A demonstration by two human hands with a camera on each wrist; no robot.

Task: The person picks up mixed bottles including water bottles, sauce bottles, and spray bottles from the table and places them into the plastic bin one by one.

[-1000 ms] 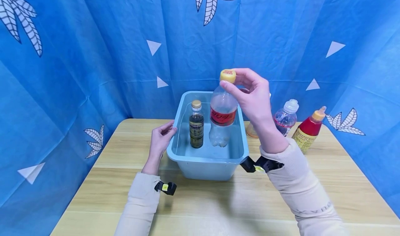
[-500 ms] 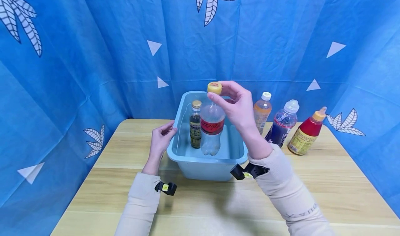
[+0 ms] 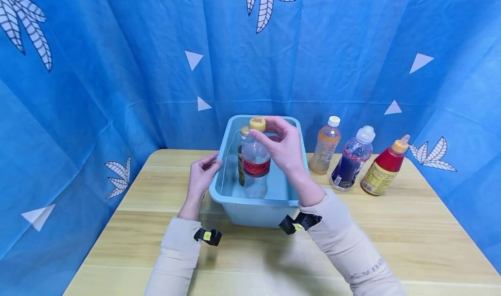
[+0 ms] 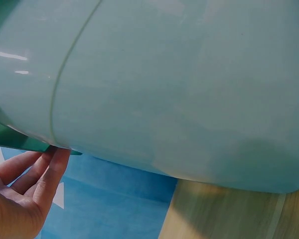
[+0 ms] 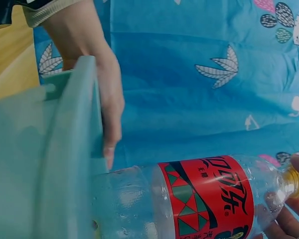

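Observation:
My right hand [image 3: 282, 150] pinches a clear plastic soda bottle [image 3: 256, 169] by its yellow cap. Upright, the bottle has its lower part inside the light blue basin [image 3: 258, 217]; whether its base touches the floor I cannot tell. Its red label [image 5: 209, 196] faces the right wrist view. Behind it, partly hidden, stands a dark glass bottle [image 3: 240, 163] with a gold cap. At the basin's left rim, my left hand [image 3: 202, 174] holds on. In the left wrist view the fingers [image 4: 52, 174] reach under the rim, and the thumb is out of sight.
Right of the basin, on the wooden table [image 3: 391, 239], stand an orange-tinted bottle [image 3: 325, 146], a purple-labelled bottle [image 3: 351, 159] and a red sauce bottle [image 3: 383, 167] with a nozzle. A blue patterned curtain [image 3: 332, 48] hangs behind the table.
My right hand has carried the soda bottle left and down into the basin, in front of the dark bottle. The bottles on the right have come into fuller view. My left hand has stayed put.

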